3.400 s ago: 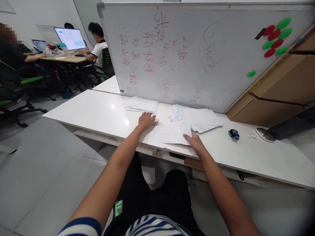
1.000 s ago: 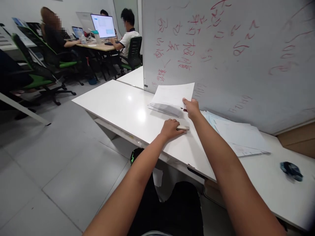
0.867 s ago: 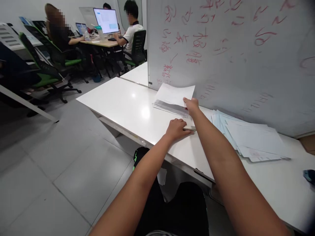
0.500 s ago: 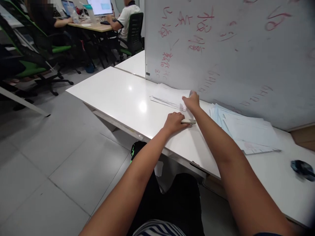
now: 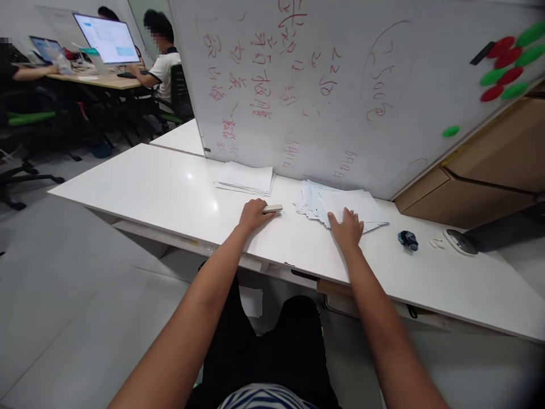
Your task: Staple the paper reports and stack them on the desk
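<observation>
The left hand [image 5: 252,216] is closed around a slim, beige-grey stapler [image 5: 272,209], its front end projecting from the grip toward the right. The stapler is low at the surface of a long, white, smooth-topped table [image 5: 162,187], between two groups of paper. The right hand [image 5: 347,230] has its thumb and fingers spread wide and is placed on the near part of a broad, uneven stack of white and pale-blue paper sheets [image 5: 360,201]; whether the fingertips pinch a sheet cannot be told. The edges of this stack are fanned out, mostly on its left side.

Beyond the left hand and slightly to its left lies a smaller, neater stack of white paper sheets [image 5: 244,178], well apart from the broad stack. To the right of the right hand, in sequence, are a dark-blue, crumpled-looking object [image 5: 407,241], a small white object [image 5: 436,243] and a dark oval object with a light rim [image 5: 460,241].

Behind both stacks stands a large whiteboard [image 5: 323,130] with red handwriting turned sideways. Red and green oval magnets [image 5: 530,34] are grouped at its upper right. Brown cardboard boxes [image 5: 489,136] stand at its right edge. In the background, a person in a white shirt [image 5: 164,71] sits at a light-wood desk [image 5: 97,81] with a lit monitor [image 5: 108,42]
</observation>
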The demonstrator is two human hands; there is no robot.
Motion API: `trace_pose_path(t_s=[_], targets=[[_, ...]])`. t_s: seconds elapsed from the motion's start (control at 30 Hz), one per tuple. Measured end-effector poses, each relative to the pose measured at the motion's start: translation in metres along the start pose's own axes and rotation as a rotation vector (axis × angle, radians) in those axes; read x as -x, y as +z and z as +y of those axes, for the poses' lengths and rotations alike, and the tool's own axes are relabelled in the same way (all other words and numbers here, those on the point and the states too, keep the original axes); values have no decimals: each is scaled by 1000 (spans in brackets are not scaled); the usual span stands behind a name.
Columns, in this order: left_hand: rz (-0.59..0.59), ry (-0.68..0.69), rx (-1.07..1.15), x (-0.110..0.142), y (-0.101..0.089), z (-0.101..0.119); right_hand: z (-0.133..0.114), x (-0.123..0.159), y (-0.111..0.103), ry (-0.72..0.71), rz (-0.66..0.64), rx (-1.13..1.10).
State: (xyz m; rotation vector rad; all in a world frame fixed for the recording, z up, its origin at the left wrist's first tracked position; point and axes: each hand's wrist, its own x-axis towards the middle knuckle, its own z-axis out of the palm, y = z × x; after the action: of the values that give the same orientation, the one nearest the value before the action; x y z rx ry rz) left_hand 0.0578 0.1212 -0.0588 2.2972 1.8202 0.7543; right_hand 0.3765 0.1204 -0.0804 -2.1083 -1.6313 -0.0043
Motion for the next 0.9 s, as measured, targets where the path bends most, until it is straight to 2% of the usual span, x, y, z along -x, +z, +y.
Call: trace_pose_path(t_s=[0.37, 0.57, 0.7, 0.8, 0.9], targets=[[28, -31, 37, 4, -3, 6, -5, 4, -2, -25, 156, -61], [8, -45, -42, 3, -4, 8, -3, 3, -5, -37, 188, -124], [32, -43, -96, 3, -2, 8, -5, 4, -17, -82, 312, -215], [58, -97, -140, 1, -2, 9, -17, 19, -35, -185, 359, -245], [156, -118, -91, 1, -9, 15, -37, 59, -53, -340, 268, -262]])
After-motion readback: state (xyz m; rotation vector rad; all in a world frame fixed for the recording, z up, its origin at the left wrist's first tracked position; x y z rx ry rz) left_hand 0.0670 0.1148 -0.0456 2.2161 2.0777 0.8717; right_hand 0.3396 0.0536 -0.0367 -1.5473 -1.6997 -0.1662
